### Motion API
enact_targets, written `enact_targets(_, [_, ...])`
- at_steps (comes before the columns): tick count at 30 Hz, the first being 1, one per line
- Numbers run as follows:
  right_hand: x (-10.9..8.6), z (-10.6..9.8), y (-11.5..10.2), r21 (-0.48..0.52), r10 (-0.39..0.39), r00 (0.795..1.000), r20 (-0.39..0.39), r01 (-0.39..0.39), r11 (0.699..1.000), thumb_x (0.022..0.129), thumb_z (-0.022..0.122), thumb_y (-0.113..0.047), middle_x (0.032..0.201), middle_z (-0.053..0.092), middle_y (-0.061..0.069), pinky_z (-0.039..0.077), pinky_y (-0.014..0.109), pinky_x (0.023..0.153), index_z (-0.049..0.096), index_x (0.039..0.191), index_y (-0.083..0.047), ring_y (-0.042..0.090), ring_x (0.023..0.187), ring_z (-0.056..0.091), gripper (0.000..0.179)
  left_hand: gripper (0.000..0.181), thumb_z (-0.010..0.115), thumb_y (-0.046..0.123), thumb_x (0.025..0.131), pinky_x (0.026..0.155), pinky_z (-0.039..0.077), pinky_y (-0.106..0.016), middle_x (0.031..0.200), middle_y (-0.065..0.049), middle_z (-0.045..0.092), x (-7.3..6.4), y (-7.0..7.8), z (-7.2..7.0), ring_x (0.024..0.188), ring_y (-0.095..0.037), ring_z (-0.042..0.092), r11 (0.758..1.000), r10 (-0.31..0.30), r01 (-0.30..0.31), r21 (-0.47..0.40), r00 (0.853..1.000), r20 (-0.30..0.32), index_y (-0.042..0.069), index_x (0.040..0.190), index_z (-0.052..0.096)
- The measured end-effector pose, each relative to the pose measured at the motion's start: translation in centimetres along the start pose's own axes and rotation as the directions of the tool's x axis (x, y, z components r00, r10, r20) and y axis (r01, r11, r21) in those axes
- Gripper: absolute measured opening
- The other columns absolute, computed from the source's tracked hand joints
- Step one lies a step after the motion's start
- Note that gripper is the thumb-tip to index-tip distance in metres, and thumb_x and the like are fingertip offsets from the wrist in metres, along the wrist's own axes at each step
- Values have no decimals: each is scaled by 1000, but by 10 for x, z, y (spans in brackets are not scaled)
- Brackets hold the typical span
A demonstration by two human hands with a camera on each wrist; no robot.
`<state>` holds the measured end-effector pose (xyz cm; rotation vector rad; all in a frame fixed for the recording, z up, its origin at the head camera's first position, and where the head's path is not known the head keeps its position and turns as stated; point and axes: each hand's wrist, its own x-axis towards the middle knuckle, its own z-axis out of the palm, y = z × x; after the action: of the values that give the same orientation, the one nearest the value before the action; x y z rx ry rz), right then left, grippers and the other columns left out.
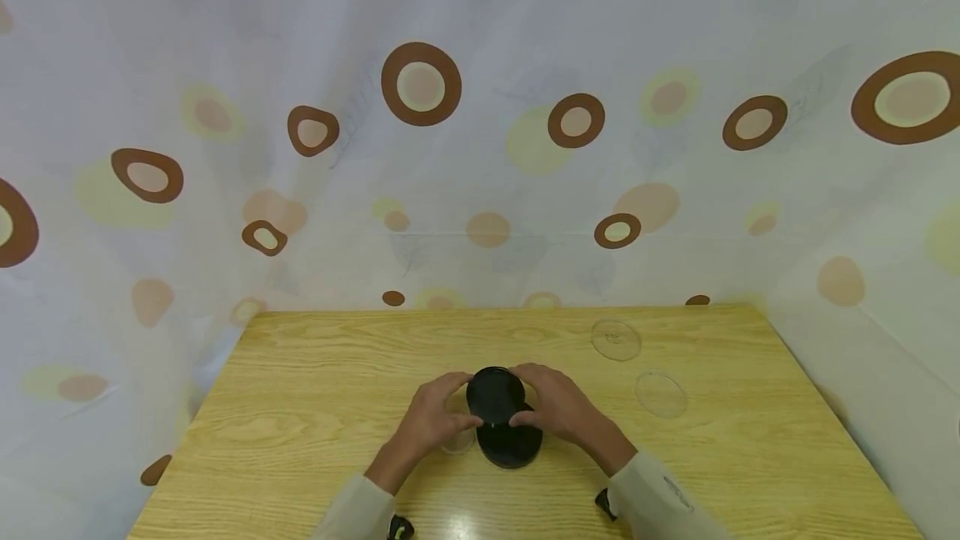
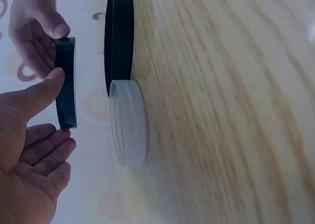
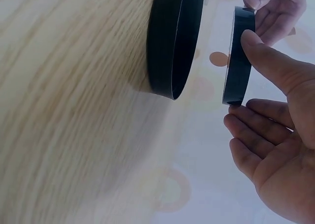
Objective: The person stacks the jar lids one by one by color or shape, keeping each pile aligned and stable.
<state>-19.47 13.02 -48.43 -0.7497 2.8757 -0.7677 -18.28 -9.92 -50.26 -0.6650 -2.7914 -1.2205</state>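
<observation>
Both hands hold a round black lid [image 1: 495, 396] by its rim, from opposite sides and raised above the table. My left hand [image 1: 431, 415] pinches the left edge between thumb and fingertips, while my right hand [image 1: 558, 402] grips the right edge the same way. Both wrist views show the lid level, with a gap beneath it. A wider black shallow dish [image 1: 510, 448] stands on the table under and just nearer than the lid, which overlaps it in the head view. Beside that dish sits a small clear round dish [image 2: 132, 123], partly behind the left hand in the head view.
Two clear round discs lie on the wooden table [image 1: 315, 407]: one disc [image 1: 616, 340] toward the back right, another disc [image 1: 661, 394] nearer. A white patterned curtain [image 1: 480, 148] rises behind the table and along its sides. Black wrist gear [image 1: 401, 528] shows by the left sleeve.
</observation>
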Motion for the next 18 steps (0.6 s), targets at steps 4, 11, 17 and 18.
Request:
enact_targets(4, [-3, -1, 0, 7, 8, 1000, -1, -8, 1000, 74, 81, -33, 134, 55, 13, 45, 51, 99, 54, 132, -7, 33, 124, 52, 70, 56, 81, 23, 75, 98, 49, -44, 128, -7, 61, -2, -1, 2, 120, -26, 57, 999, 35, -35, 4, 999, 3, 10, 125, 60])
enact_targets(11, [-10, 0, 1, 21, 30, 999, 11, -30, 999, 73, 81, -33, 132, 57, 13, 46, 52, 99, 54, 132, -6, 34, 122, 53, 70, 58, 81, 25, 74, 99, 49, -43, 127, -8, 62, -6, 0, 5, 120, -26, 57, 998, 66, -66, 7, 998, 14, 9, 126, 60])
enact_targets(17, [-14, 1, 0, 31, 39, 999, 30, -40, 999, 73, 81, -34, 132, 56, 13, 45, 52, 99, 54, 132, -6, 34, 122, 53, 70, 60, 82, 25, 73, 97, 50, -44, 126, -10, 62, -8, 2, 9, 118, -28, 58, 995, 73, -74, 70, 997, 14, 5, 125, 60])
enact_targets(18, [-15, 0, 0, 35, 42, 999, 31, -43, 998, 73, 81, -33, 132, 57, 14, 45, 53, 98, 54, 132, -6, 35, 121, 53, 70, 60, 82, 25, 73, 97, 50, -44, 125, -11, 62, -8, 3, 9, 118, -28, 58, 994, 71, -72, 83, 997, 16, 4, 125, 59])
